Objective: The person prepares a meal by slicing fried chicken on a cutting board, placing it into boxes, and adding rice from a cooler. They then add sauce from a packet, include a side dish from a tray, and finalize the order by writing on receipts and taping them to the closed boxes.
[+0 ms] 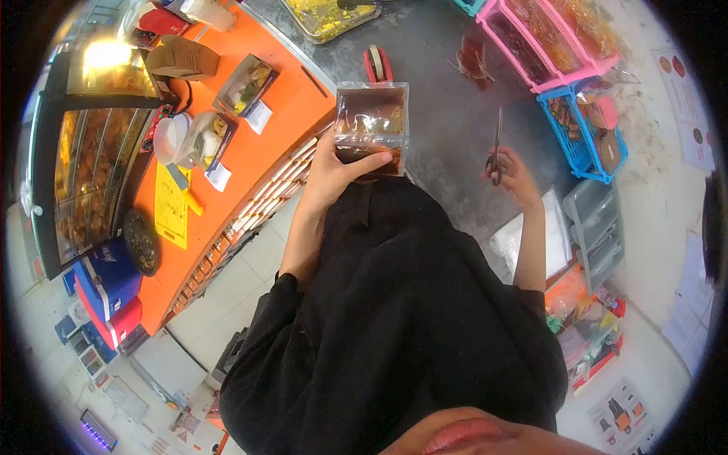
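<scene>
My left hand [341,167] grips a clear sachet of dark brown sauce [371,121], its thumb across the lower part. Over the grey table on the right, my right hand [514,178] has its fingers in the handles of a pair of scissors [497,148], blades pointing away from me. Just beyond the sachet stands a red tape dispenser [378,64]. A dark red sachet [473,64] lies farther back on the grey table [440,98].
Pink baskets [557,76] and a blue basket [557,125] of packets stand at the right. On the orange counter [280,106] are boxed foods [246,85], a yellow cutting board [171,208] and a knife [179,178]. A tray of yellow food [330,19] sits at the back.
</scene>
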### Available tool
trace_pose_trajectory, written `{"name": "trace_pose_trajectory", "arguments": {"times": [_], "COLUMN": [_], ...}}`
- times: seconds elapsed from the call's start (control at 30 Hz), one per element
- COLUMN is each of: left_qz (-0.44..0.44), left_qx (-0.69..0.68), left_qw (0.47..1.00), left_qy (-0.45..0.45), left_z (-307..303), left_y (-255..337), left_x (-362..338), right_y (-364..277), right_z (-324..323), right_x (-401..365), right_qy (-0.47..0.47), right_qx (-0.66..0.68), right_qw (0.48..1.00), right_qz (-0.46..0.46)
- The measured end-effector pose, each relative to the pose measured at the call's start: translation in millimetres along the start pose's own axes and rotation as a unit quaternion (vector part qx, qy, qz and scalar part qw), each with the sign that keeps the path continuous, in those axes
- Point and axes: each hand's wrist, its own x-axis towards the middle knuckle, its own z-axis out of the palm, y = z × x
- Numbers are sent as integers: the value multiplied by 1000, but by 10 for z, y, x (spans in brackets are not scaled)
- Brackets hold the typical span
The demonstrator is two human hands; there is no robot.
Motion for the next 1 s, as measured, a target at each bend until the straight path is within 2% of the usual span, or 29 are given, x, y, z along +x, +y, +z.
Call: {"name": "trace_pose_trajectory", "arguments": {"times": [0.03,0.1,0.13,0.17,0.2,0.23,0.3,0.47,0.57,0.63,0.73,0.83,0.9,1.0], "left_qz": [29,31,34,36,39,42,47,38,79,68,73,56,71,73], "left_qx": [12,14,15,16,22,27,36,6,76,23,56,10,29,44], "left_qw": [999,999,999,999,999,999,998,999,994,997,996,998,997,996], "left_qy": [-3,2,8,6,5,5,4,-26,-20,-23,-18,-30,-21,-20], "left_z": [-29,-57,-70,-87,-109,-127,-155,-157,-167,-179,-238,-242,-250,-279], "left_y": [-10,27,45,55,65,75,119,246,255,277,268,314,275,262], "left_x": [-26,-78,-107,-128,-146,-167,-207,-311,-345,-378,-391,-402,-391,-383], "right_y": [-261,-705,-868,-1015,-1139,-1238,-1379,-1531,-1532,-1520,-1510,-1500,-1516,-1523], "right_z": [219,551,672,771,866,959,1124,1397,1479,1523,1568,1604,1627,1618], "right_x": [-16,-38,-38,-20,2,12,33,166,243,267,284,291,288,301], "right_qy": [0,-119,-118,-177,-231,-231,-264,-300,-319,-331,-330,-345,-352,-352], "right_qx": [1,-91,-90,-201,-308,-309,-391,-400,-408,-419,-415,-368,-343,-357], "right_qw": [1000,987,987,962,907,906,864,848,833,819,825,848,861,852], "right_qz": [0,63,61,-56,-171,-174,-173,-173,-194,-211,-194,-160,-131,-149]}}
